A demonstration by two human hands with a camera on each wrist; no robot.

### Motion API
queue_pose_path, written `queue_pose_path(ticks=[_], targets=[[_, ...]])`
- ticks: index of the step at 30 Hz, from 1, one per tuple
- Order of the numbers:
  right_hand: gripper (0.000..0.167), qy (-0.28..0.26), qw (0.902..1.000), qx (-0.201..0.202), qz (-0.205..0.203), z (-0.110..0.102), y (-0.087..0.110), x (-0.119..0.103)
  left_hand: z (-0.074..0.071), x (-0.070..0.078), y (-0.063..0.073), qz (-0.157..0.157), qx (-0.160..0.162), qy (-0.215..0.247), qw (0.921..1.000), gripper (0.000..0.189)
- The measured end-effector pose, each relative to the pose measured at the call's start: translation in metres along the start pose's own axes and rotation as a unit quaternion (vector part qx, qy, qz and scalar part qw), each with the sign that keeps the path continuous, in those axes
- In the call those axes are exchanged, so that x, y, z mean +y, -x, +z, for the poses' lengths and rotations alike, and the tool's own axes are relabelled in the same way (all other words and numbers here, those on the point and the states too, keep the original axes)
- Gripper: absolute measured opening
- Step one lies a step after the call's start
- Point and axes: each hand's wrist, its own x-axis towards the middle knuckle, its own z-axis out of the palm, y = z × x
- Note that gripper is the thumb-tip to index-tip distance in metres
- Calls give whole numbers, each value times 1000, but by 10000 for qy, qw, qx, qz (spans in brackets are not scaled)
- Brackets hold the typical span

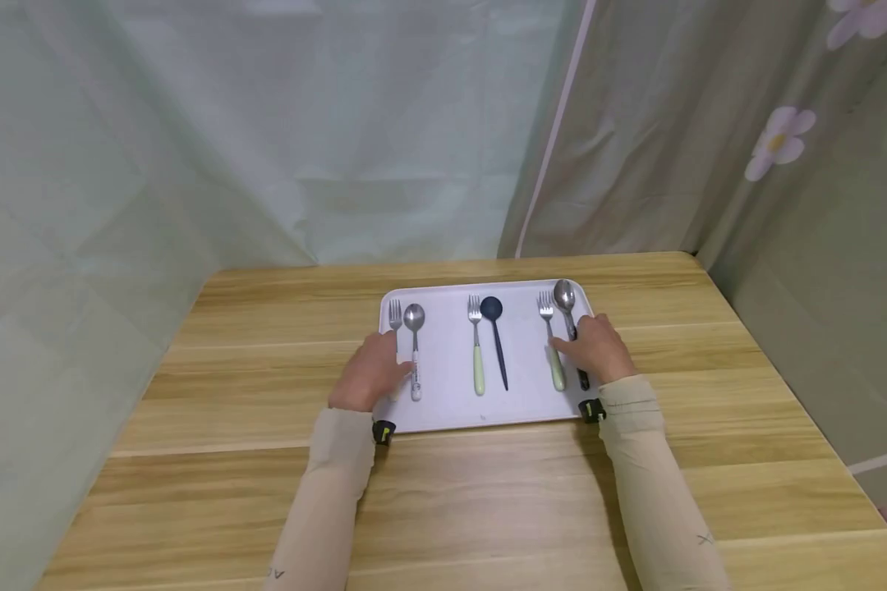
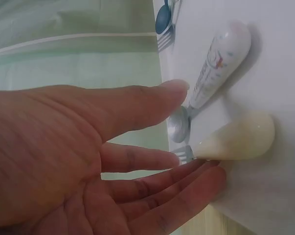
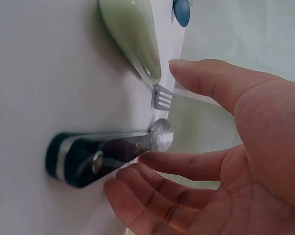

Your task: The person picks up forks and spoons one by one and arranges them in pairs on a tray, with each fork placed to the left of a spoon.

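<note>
Seeing a handwritten mark resembling an X [image 1: 705, 539] on the right sleeve [image 1: 665, 492], near in the scene. Seeing another mark, possibly an A [image 1: 276, 573], on the left sleeve [image 1: 321, 509], also near. Noticing dark lettering [image 2: 200, 81] along the white handle [image 2: 224, 59] of the left spoon [image 1: 415, 318], but making out no word through the blur.

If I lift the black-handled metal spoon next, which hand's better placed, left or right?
Probably the right hand: it holds nothing, and its fingers are close by the black-handled spoon. The left hand is at the opposite end of the tray, near the white-handled spoon.
</note>
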Motion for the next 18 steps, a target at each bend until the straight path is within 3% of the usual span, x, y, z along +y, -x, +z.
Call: queue_pose_path(ticks=[18], targets=[[58,105,9999,-79,82,5,1,-11,13,14,-2,375,193,-557,9976,45]])
